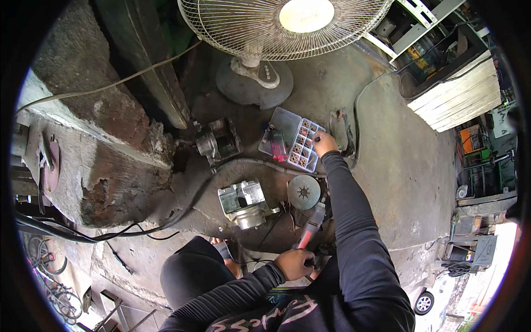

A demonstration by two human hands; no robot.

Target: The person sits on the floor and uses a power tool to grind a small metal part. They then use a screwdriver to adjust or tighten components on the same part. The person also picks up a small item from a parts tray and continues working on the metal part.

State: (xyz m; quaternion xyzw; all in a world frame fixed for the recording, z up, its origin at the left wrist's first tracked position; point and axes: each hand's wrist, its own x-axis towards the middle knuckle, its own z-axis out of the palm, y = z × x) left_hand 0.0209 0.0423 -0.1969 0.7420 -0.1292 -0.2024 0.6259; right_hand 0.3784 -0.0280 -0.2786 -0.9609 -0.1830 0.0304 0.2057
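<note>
My right hand (325, 143) reaches over a clear compartment box (316, 157), its fingers pinched together at the right-hand compartments. Whatever they hold is too small to make out. Several compartments contain small copper-brown parts. A pink-and-dark package (277, 145) lies on the box's opened lid (285, 119). Closer to me, my left hand (296, 264) is curled closed by the rear end of a red-and-grey angle grinder (311, 227); its grip is hidden. A round grey disc (303, 192) lies by the grinder's head. To its left sits a silver brake caliper (243, 205).
A darker metal caliper-like part (218, 141) sits farther back at left. Beyond the box stands a fan (254, 83). A thick hose (243, 161) crosses the floor in front of the box. Right of the box is a metal bracket (343, 133); concrete blocks (121, 160) rise at left.
</note>
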